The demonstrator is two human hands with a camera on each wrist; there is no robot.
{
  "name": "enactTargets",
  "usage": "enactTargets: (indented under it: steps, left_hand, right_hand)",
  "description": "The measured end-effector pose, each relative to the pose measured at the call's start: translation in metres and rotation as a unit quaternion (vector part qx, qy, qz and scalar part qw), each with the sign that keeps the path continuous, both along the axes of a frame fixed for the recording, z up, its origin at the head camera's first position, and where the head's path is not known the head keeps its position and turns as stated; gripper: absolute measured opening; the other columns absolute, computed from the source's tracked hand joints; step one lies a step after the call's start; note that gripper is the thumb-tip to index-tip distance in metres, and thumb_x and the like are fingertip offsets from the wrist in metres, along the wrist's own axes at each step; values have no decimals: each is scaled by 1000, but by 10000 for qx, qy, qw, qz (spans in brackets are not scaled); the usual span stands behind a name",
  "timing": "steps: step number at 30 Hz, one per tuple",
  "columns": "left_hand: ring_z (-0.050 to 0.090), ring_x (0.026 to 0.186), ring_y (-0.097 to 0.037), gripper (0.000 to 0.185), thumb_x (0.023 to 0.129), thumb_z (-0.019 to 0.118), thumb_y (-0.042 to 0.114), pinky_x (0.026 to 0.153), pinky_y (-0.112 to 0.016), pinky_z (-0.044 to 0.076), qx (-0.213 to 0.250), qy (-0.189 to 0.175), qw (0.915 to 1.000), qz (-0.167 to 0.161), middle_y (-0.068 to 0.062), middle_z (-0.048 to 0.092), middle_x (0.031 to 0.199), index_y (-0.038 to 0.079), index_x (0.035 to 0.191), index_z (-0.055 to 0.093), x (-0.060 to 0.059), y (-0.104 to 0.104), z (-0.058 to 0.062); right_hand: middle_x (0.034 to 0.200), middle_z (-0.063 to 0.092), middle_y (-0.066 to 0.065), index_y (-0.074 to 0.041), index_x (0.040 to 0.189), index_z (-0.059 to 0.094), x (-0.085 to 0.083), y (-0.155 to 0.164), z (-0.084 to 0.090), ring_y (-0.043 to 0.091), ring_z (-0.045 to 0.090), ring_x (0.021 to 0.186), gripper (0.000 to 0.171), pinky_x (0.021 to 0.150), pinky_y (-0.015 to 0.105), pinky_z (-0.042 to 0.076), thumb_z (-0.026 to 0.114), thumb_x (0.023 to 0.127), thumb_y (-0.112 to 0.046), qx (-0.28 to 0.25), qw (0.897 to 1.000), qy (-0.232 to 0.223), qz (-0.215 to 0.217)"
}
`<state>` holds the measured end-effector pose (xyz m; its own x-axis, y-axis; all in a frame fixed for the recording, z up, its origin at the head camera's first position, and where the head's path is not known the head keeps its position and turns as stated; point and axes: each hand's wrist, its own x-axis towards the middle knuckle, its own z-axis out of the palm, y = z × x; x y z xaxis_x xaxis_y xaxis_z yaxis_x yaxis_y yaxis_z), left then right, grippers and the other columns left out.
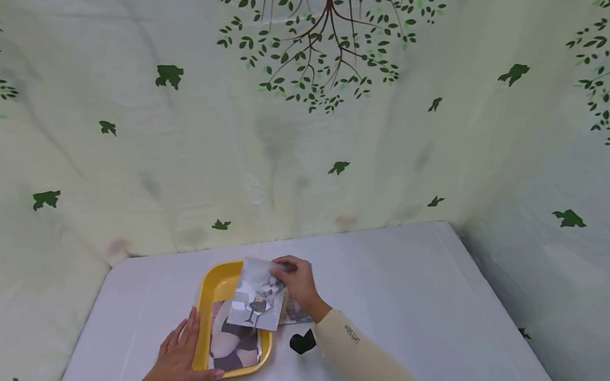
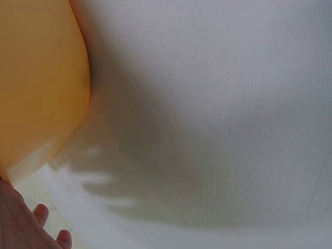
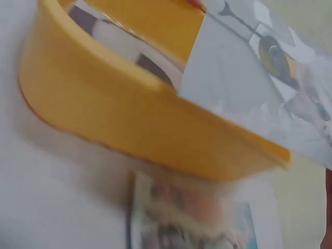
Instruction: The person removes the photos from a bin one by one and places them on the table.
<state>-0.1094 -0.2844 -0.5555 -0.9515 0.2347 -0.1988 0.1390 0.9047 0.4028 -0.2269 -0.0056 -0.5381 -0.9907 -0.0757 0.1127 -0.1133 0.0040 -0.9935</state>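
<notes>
My right hand [image 1: 298,280] pinches a printed picture card [image 1: 256,294] by its upper right edge, tilted over the right side of a yellow tray [image 1: 224,276]. In the right wrist view the card [image 3: 228,67] overlaps the tray's rim, and its print shows a dark stemmed shape. Another picture card [image 1: 233,342] with pale and dark patches lies inside the tray. My left hand [image 1: 175,359] rests against the tray's left side with straight fingers, the thumb at the near rim. In the left wrist view the tray wall [image 2: 41,78] rises beside the fingers.
More printed cards [image 1: 296,313] lie on the white table [image 1: 402,303] to the right of the tray, partly under my right hand. A black heart-shaped piece [image 1: 302,342] lies near my right sleeve [image 1: 359,349]. A pale sheet [image 1: 303,172] with leaf prints hangs behind the table.
</notes>
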Motion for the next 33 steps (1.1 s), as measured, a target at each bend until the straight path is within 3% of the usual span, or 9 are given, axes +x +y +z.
enactTargets:
  steps: [9,16,25,33]
  left_hand:
    - [13,137,-47,135,67,71,67,105,-68,11,82,180,9998,-68,-20,0,159,3,152,-11,5,-2,0]
    - [13,137,-46,135,66,72,67,105,-68,13,71,251,9996,-76,-20,1,159,3,152,-11,4,-2,1]
    - [16,136,-47,134,67,72,66,104,-68,14,41,362,9993,-131,-19,2,159,4,152,-10,4,-3,1]
    - [16,136,-46,133,67,71,66,104,-68,14,18,417,9990,-149,-18,2,159,4,153,-10,3,-4,1]
  right_hand:
    - [97,67,11,-3,105,72,-29,60,-7,12,56,74,21,64,21,47,73,86,-11,484,9982,-63,-358]
    - [108,66,8,-7,105,72,-45,105,-12,18,57,88,17,74,26,49,70,88,-11,1040,9919,-469,-560]
    - [119,63,14,-3,108,69,-45,137,-33,29,55,114,18,94,45,46,66,90,-4,1885,9776,-671,-658]
    - [111,66,17,-1,104,70,-45,139,-43,31,58,105,16,90,47,46,66,89,-6,2482,9632,-793,-666]
